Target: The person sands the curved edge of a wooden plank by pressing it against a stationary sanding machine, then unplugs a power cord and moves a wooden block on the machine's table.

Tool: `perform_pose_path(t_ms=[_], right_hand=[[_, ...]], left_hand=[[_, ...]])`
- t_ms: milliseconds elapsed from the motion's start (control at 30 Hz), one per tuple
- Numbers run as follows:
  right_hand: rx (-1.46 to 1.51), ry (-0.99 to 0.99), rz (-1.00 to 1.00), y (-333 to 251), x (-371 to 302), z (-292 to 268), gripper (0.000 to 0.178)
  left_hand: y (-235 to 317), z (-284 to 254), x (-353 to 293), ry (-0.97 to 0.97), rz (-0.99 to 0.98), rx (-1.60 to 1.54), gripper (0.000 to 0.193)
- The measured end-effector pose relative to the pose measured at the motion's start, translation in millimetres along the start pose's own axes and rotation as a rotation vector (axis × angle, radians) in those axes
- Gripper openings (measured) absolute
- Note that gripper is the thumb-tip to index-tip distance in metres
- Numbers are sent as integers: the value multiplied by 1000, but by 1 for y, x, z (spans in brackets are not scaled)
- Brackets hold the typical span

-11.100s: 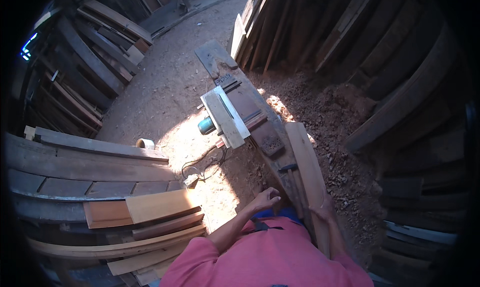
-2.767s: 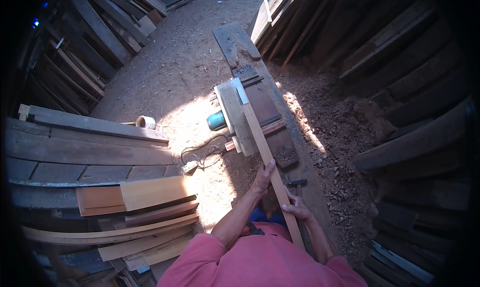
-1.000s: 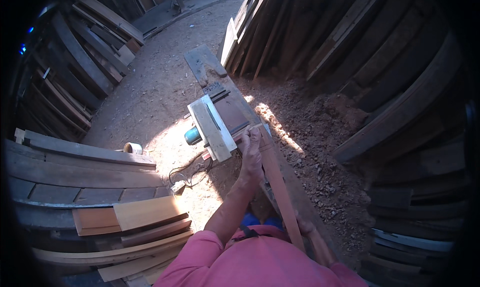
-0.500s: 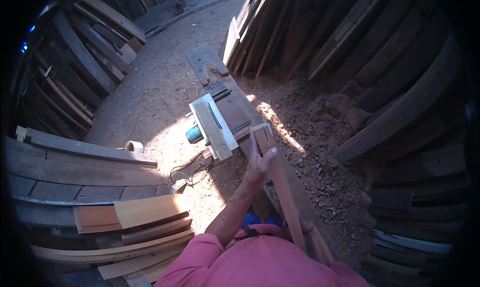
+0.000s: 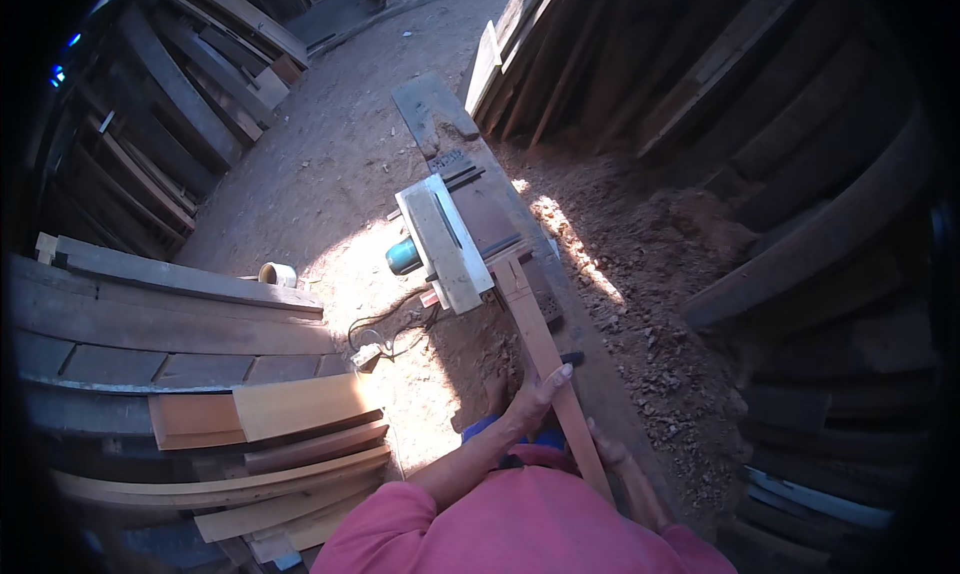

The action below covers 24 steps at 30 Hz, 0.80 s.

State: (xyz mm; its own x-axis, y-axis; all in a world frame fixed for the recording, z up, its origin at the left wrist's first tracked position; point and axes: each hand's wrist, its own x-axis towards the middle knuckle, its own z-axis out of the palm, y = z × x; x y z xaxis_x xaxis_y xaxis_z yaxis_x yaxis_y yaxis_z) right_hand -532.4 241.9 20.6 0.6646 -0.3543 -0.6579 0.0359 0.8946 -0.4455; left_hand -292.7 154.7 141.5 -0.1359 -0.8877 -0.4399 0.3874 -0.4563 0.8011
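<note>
A long reddish-brown wooden board (image 5: 537, 319) slants from my body out over the workbench (image 5: 588, 359). My left hand (image 5: 541, 394) is closed round its left edge partway along, thumb across the top. Close to my body, my right hand (image 5: 610, 448) grips the board's right side, and some of its fingers are hidden. The board's far end lies at the near end of a bench-mounted tool with a pale wooden fence (image 5: 440, 244) and a teal motor housing (image 5: 404, 257). A small dark object (image 5: 572, 358) sits beside the board, just beyond my left thumb.
Stacked planks (image 5: 190, 324) fill the left side. More boards (image 5: 740, 64) lean at the upper right. Shavings (image 5: 665, 274) cover the ground right of the bench. A dark cable (image 5: 395, 339) and a pale cylindrical container (image 5: 278, 274) lie left of the tool.
My left hand has left the board's far end and come back toward my body along it. That end has shifted left, closer to the fence. The view has turned slightly.
</note>
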Motion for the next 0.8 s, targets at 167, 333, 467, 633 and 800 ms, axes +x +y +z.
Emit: perform_pose_path(t_ms=[167, 333, 467, 633, 800], right_hand=[[-93, -11, -73, -6, 1, 14, 83], [-242, -6, -391, -31, -6, 43, 94], [-311, -32, -336, -26, -7, 32, 111], [-309, 1, -265, -60, -20, 72, 110], [-254, -5, -298, -65, -13, 73, 107]], left_hand=[[4, 0, 3, 147, -3, -6, 77], [-27, -38, 34, 210, 16, -8, 75], [-17, -40, 37, 186, 43, -54, 72], [-18, -44, 43, 207, 67, -109, 73], [-10, -46, 47, 231, 64, -54, 87]])
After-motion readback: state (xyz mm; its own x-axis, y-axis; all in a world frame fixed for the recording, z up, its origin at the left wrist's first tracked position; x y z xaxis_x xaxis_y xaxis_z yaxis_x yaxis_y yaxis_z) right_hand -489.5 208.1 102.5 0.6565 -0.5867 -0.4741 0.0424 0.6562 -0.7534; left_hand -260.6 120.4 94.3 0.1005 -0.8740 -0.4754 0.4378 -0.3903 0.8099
